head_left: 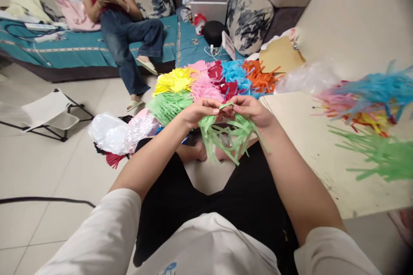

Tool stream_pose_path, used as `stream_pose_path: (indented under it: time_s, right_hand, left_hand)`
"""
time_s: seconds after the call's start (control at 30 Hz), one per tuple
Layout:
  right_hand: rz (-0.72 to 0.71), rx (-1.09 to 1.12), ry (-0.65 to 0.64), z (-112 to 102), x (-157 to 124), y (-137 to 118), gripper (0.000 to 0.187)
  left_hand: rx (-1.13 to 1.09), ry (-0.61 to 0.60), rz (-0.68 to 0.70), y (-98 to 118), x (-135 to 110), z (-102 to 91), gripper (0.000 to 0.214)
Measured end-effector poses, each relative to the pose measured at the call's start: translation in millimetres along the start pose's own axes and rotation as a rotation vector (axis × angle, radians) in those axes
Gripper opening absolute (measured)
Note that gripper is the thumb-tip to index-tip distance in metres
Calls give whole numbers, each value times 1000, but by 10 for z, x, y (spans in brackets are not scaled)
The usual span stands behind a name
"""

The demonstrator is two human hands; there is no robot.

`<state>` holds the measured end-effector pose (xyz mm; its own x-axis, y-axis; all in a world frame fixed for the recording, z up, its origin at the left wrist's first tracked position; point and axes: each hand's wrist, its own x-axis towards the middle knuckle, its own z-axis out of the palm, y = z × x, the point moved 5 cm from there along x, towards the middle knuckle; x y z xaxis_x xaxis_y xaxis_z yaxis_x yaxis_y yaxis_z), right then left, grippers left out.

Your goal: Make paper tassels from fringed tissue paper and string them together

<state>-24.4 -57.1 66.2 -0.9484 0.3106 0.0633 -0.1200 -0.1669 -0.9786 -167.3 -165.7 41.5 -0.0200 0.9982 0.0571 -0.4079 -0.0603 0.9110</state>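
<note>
My left hand [200,111] and my right hand [250,109] meet above my lap, both pinched on the top edge of a piece of green fringed paper [226,135]. Its cut strips hang down between my wrists. Just beyond my hands lie heaps of fringed paper: green [167,105], yellow [174,80], pink [204,86], blue [234,72] and orange [260,77].
A pale table [309,146] at the right carries more coloured fringes [374,103]. Clear plastic bags [112,133] lie on the tiled floor at the left, near a folding stool [48,111]. Another person [125,21] sits on a teal-covered sofa, holding a phone.
</note>
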Motion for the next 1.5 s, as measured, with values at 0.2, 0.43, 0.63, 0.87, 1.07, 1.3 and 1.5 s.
stream_pose_path:
  time_s: [0.2, 0.43, 0.63, 0.87, 1.07, 1.3, 1.5]
  right_hand:
    - [48, -51, -80, 31, 83, 268, 53]
    - [130, -553, -170, -141, -172, 302, 39]
    - [90, -925, -98, -136, -142, 481, 25]
    - [18, -371, 32, -192, -229, 305, 54]
    - [111, -99, 105, -29, -181, 480, 54]
    - [112, 90, 229, 37, -106, 620, 62]
    - [101, 108, 330, 49, -82, 731, 67]
  left_hand:
    - [64, -61, -40, 32, -246, -127, 46]
    - [554, -356, -210, -18, -335, -24, 30]
    - [540, -404, -259, -253, -243, -46, 19]
    - [85, -53, -74, -229, -190, -34, 46]
    - [-123, 122, -10, -408, -106, 9, 61]
    - [-132, 234, -28, -404, -105, -80, 51]
    - [-30, 269, -46, -371, -118, -142, 40]
